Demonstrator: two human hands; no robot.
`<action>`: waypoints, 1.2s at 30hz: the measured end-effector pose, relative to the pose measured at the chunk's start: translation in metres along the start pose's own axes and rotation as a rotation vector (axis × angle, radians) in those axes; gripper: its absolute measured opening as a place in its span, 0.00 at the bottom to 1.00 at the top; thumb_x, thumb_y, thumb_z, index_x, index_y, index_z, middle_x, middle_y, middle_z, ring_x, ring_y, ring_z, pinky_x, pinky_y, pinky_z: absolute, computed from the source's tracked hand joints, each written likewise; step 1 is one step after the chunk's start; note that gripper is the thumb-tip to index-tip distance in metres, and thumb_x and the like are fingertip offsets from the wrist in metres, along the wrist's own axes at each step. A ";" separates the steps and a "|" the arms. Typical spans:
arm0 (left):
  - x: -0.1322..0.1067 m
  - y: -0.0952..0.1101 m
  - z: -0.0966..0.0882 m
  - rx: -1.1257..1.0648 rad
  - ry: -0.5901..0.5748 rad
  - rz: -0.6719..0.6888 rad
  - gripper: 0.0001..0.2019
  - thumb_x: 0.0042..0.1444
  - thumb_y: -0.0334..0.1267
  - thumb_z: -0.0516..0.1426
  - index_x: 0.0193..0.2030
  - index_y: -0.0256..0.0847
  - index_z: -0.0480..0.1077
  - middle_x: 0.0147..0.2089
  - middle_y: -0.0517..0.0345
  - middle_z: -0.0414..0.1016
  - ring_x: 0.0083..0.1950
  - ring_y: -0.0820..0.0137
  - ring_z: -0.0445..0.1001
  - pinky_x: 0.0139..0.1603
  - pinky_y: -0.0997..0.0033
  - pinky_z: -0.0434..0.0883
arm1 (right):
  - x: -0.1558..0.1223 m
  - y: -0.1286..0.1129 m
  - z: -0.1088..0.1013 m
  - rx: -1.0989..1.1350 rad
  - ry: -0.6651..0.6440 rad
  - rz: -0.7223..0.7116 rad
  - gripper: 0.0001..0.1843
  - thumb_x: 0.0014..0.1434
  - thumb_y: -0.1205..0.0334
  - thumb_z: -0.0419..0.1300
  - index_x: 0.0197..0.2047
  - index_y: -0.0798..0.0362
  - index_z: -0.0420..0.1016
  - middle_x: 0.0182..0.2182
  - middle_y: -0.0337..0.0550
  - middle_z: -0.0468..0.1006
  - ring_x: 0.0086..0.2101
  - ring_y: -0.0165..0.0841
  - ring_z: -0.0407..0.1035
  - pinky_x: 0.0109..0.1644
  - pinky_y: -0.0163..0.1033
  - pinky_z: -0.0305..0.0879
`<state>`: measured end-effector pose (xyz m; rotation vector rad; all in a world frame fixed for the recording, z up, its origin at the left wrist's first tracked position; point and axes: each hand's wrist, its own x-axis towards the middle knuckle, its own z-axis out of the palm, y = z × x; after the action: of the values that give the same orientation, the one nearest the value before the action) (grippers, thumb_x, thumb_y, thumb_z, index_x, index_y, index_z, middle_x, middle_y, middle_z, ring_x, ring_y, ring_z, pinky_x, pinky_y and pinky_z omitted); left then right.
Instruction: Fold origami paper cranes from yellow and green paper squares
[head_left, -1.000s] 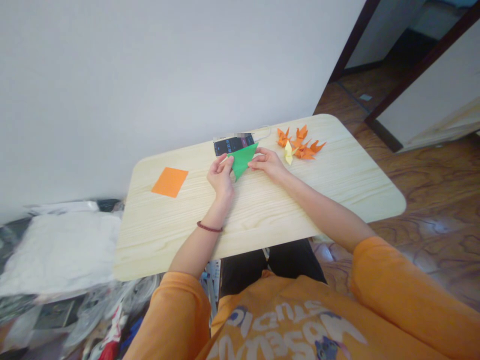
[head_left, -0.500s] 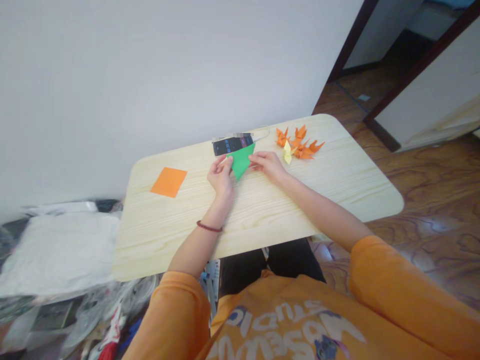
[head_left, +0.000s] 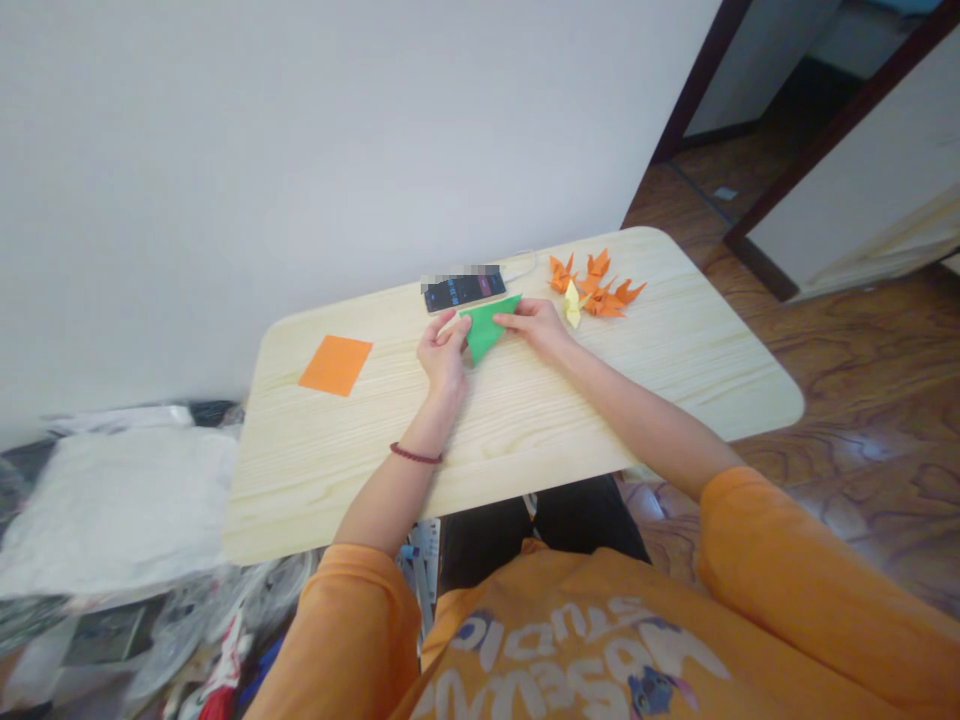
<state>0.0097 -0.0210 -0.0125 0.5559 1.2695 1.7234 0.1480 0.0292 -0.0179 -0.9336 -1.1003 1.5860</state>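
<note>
Though partly behind left hand (head_left: pixel 444 352), green paper (head_left: pixel 487 326).

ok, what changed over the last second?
Little. The green paper tipped lower and flatter: its far corner, which overlapped the phone in view, now sits just below it. The left hand slid its thumb further onto the paper's left corner; the right hand kept its pinch. Nothing was picked up or let go. The orange sheet, cranes and phone stayed put on the table.
</note>
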 end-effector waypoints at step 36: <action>0.003 0.004 0.001 -0.035 0.086 -0.006 0.22 0.33 0.38 0.71 0.38 0.37 0.73 0.25 0.62 0.76 0.27 0.74 0.75 0.32 0.76 0.71 | -0.004 -0.019 0.006 0.147 0.160 0.102 0.18 0.48 0.49 0.68 0.25 0.56 0.72 0.21 0.37 0.73 0.23 0.24 0.67 0.26 0.29 0.62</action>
<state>0.0076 -0.0185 -0.0089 0.4621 1.2967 1.7777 0.1490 0.0265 0.0017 -1.0116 -0.8248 1.6205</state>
